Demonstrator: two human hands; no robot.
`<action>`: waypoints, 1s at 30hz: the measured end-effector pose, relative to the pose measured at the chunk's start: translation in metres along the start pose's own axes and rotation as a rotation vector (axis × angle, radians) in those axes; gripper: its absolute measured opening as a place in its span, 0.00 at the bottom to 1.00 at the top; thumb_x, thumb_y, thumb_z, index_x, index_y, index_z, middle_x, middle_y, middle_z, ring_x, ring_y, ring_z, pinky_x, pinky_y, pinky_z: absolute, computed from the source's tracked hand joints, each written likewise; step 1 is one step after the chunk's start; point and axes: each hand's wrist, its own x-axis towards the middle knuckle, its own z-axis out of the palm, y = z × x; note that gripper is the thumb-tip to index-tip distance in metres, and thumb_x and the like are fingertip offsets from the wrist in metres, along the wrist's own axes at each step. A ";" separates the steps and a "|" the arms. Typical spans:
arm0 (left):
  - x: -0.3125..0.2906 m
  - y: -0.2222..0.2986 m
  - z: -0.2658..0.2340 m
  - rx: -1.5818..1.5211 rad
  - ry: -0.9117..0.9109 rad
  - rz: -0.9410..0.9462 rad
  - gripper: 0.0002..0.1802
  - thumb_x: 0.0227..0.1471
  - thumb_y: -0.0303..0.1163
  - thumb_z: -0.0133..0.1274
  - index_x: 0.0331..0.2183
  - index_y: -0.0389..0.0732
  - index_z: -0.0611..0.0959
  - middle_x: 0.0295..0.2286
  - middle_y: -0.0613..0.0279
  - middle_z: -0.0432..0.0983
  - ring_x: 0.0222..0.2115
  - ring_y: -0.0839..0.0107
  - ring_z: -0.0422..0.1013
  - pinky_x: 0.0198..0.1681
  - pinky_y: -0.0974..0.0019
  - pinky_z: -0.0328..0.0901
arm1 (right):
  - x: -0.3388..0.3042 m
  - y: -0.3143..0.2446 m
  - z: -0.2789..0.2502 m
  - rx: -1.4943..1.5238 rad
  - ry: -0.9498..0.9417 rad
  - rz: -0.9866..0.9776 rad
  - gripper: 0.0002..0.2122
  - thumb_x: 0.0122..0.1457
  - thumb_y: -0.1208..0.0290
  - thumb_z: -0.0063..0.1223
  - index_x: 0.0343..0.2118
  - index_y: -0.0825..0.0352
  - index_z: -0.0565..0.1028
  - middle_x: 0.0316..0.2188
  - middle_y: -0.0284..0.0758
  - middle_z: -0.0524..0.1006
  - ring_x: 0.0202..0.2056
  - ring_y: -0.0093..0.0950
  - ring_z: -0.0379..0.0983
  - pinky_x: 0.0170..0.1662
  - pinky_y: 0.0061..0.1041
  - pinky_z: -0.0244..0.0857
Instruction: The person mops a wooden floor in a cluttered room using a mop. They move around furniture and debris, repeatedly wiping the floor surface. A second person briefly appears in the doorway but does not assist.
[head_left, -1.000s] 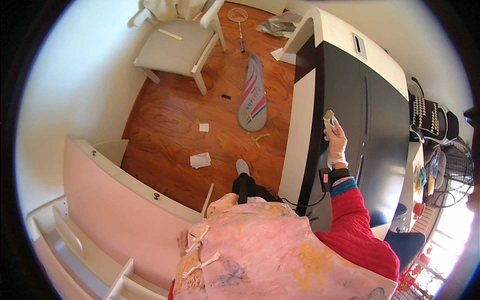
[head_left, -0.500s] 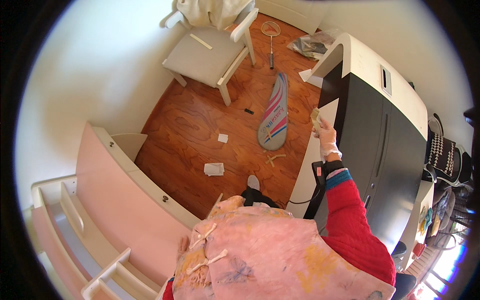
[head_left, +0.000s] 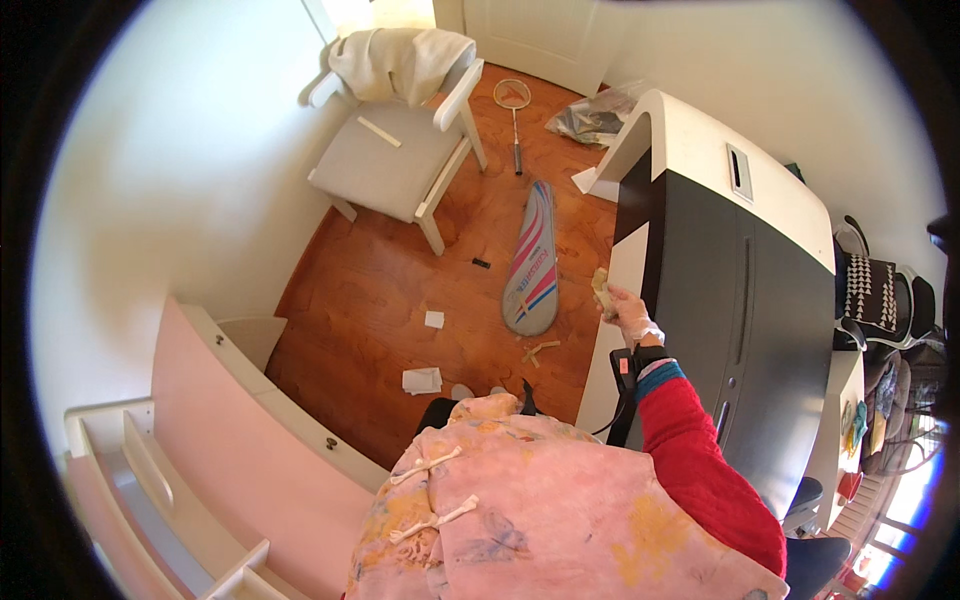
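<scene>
- I find the gloved right hand [head_left: 628, 312] with fingers drawn in around a tan, crumpled strip [head_left: 601, 284]; hardly any gap shows.
- The strip's location: beyond the right hand's fingertips, seen against the brown wood-grain floor [head_left: 350, 330] beside the black-fronted white cabinet [head_left: 690, 320].
- Change noted: one second ago, I saw this hand against the black front; it has since moved left, so the strip now appears nearer the grey, teardrop-shaped racket cover [head_left: 532, 275].
- The left hand, earlier against the curved pink panel [head_left: 250, 430], has left my view; I cannot tell its finger state.
- Crossed tan strips [head_left: 540, 352] lie on the floor near the racket cover; folded white paper [head_left: 422, 380] lies further left.
</scene>
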 end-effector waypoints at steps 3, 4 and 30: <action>0.015 -0.003 -0.011 -0.022 -0.005 -0.019 0.27 0.54 0.41 0.44 0.53 0.41 0.65 0.52 0.51 0.57 0.53 0.54 0.54 0.54 0.51 0.50 | 0.003 0.008 -0.001 -0.034 0.012 0.031 0.20 0.54 0.78 0.45 0.53 0.68 0.66 0.36 0.32 0.77 0.30 0.20 0.73 0.30 0.19 0.67; 0.021 -0.005 -0.014 -0.029 -0.005 -0.025 0.27 0.54 0.41 0.44 0.53 0.41 0.65 0.51 0.51 0.58 0.52 0.54 0.54 0.53 0.52 0.51 | 0.004 0.011 0.000 -0.044 0.028 0.047 0.20 0.55 0.78 0.45 0.53 0.68 0.66 0.35 0.32 0.77 0.30 0.20 0.73 0.30 0.19 0.67; 0.280 -0.074 -0.256 -0.604 0.081 -0.201 0.16 0.57 0.35 0.46 0.46 0.42 0.76 0.41 0.51 0.74 0.42 0.59 0.71 0.45 0.64 0.65 | 0.100 0.044 0.092 -0.154 0.344 0.279 0.14 0.54 0.78 0.47 0.45 0.69 0.74 0.28 0.34 0.78 0.23 0.20 0.71 0.21 0.19 0.60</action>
